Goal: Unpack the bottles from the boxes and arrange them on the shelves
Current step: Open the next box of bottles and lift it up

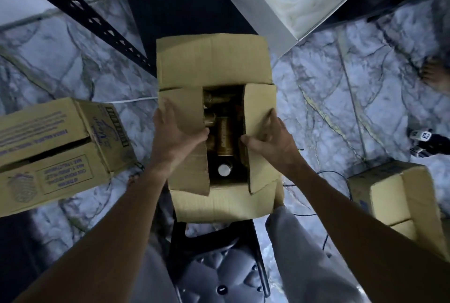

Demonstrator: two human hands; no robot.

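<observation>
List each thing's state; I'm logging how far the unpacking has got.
Middle box: top partly open.
Bottles: inside the middle box.
Left hand: flat on left flap.
Right hand: grips right flap at its edge.
Left box: flaps down, gap between.
White box: open.

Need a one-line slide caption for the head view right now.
The left hand and right hand hold the cardboard box's inner flaps apart, exposing amber bottles inside.
</observation>
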